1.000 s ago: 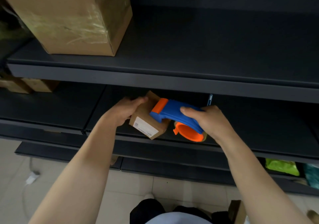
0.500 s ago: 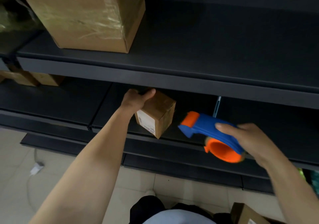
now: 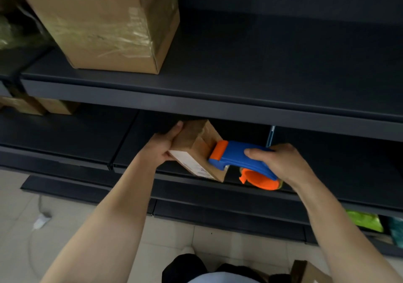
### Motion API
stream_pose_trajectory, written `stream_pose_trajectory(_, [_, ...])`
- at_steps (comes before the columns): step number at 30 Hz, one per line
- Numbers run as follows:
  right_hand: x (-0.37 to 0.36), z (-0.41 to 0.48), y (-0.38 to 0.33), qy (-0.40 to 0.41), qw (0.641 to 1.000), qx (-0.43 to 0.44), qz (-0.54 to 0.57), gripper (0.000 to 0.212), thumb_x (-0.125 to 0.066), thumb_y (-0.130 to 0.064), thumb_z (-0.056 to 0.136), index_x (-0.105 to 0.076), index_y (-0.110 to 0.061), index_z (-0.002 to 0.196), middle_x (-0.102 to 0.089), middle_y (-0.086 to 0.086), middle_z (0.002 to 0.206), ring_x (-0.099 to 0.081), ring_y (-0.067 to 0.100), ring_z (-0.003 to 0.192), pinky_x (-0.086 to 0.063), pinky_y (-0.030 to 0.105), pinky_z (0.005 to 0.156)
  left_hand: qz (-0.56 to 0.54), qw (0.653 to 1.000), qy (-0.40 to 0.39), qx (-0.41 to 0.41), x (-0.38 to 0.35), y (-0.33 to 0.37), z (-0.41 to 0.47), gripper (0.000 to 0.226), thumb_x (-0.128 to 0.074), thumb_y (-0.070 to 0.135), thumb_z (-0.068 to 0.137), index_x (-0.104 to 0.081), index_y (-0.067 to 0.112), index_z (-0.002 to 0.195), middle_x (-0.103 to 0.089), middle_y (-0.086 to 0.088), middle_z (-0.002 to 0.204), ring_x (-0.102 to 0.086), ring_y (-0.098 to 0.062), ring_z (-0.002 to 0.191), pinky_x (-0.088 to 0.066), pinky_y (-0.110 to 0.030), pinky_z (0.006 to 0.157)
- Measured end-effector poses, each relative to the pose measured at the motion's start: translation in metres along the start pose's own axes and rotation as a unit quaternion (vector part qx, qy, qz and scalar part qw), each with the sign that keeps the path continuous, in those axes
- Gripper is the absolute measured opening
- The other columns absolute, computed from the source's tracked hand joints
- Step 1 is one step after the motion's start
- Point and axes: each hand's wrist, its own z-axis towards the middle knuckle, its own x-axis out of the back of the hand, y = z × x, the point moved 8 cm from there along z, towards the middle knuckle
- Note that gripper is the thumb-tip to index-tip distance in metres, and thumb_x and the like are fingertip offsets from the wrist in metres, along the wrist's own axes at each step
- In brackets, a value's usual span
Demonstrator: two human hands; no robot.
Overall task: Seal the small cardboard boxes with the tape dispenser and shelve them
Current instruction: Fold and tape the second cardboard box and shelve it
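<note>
Gripped in the right hand (image 3: pixel 283 162), the blue-and-orange plastic tape dispenser (image 3: pixel 239 154) has been brought back against the small brown cardboard box (image 3: pixel 192 143), held by the left hand (image 3: pixel 161 146) before the dark shelf (image 3: pixel 338 165); taping is judged resumed.

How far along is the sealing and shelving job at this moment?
Done, it seems: some small boxes already sit on the shelf at far left. In hand: the left hand holds a box while the right hand presses the dispenser against its side. Left: finish this tape, shelve this box, and perhaps handle a spare box at lower right.
</note>
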Motion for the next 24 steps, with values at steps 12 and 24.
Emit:
stream_pose_trajectory(12, [-0.046,0.012,-0.047,-0.019,0.998,0.015,-0.065,0.054,-0.069,-0.062,0.072,-0.061,-0.011,0.089,-0.065,0.007,0.084,-0.062,0.02,0.073,-0.042,0.027,0.056,0.174,0.976,0.086,-0.095,0.02,0.001,0.008,0.048,-0.054,0.057,0.088,-0.061,0.011,0.099,-0.062,-0.006,0.101,-0.059,-0.02,0.088,-0.044,-0.033,0.081])
stream_pose_trajectory(24, [0.008,0.017,0.008,-0.01,1.0,-0.02,-0.011,0.042,-0.077,-0.048,0.07,-0.07,-0.007,0.075,-0.07,0.009,0.071,-0.062,0.021,0.061,-0.042,0.029,0.059,0.297,0.944,0.094,-0.112,0.003,0.001,0.016,0.055,-0.067,0.058,0.077,-0.065,0.006,0.092,-0.062,-0.002,0.076,-0.058,-0.013,0.067,-0.044,-0.023,0.055])
